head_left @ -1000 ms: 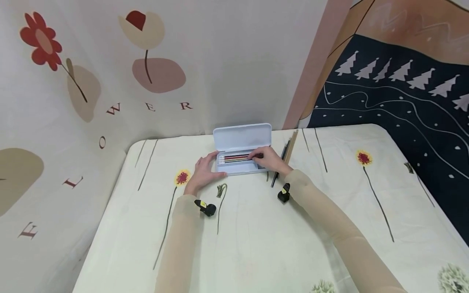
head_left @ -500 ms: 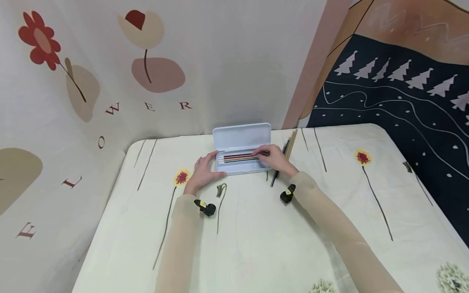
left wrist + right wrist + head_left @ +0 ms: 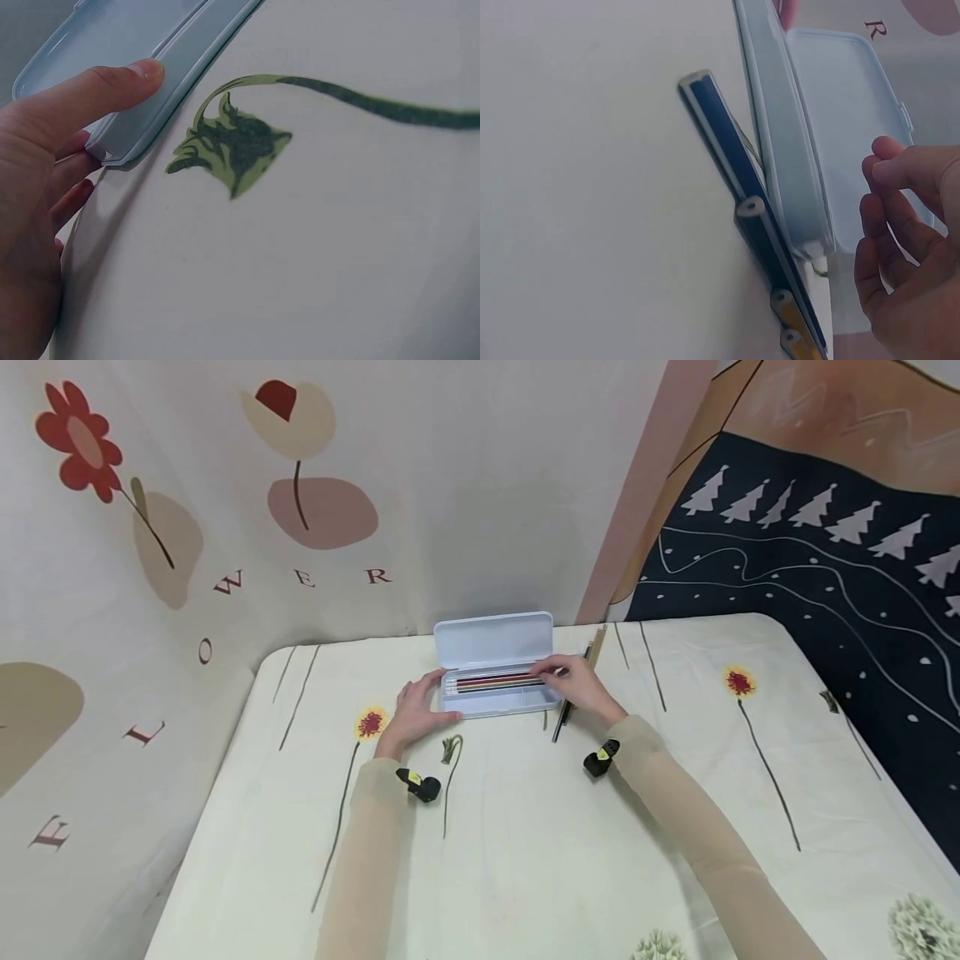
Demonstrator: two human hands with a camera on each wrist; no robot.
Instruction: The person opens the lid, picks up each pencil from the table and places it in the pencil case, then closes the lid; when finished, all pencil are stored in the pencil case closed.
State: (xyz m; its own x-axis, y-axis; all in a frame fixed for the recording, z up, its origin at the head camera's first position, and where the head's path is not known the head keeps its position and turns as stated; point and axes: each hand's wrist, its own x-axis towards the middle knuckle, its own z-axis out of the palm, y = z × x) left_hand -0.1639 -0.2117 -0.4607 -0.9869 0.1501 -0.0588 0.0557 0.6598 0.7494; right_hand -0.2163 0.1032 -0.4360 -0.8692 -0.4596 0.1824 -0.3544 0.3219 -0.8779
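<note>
A pale blue pencil case (image 3: 493, 642) stands with its lid raised at the back of the table. Several pencils (image 3: 491, 682) lie side by side in its tray. My left hand (image 3: 414, 714) grips the case's left end, thumb on the front edge and fingers round the end, as the left wrist view confirms. Over the right end of the case is my right hand (image 3: 579, 685). Its thumb (image 3: 911, 169) and fingers are loosely bent, and nothing shows between them in the right wrist view. Dark blue pencils (image 3: 724, 124) and yellowish ones (image 3: 795, 322) lie beside the case's right end.
The table (image 3: 525, 843) has a pale cloth with printed flowers (image 3: 371, 723). A patterned curtain (image 3: 480, 527) hangs right behind the case. A dark cloth with white trees (image 3: 825, 577) hangs at the right.
My right hand has slid rightward from over the pencils in the tray to the case's right end, uncovering more of them. My left hand has stayed on the case.
</note>
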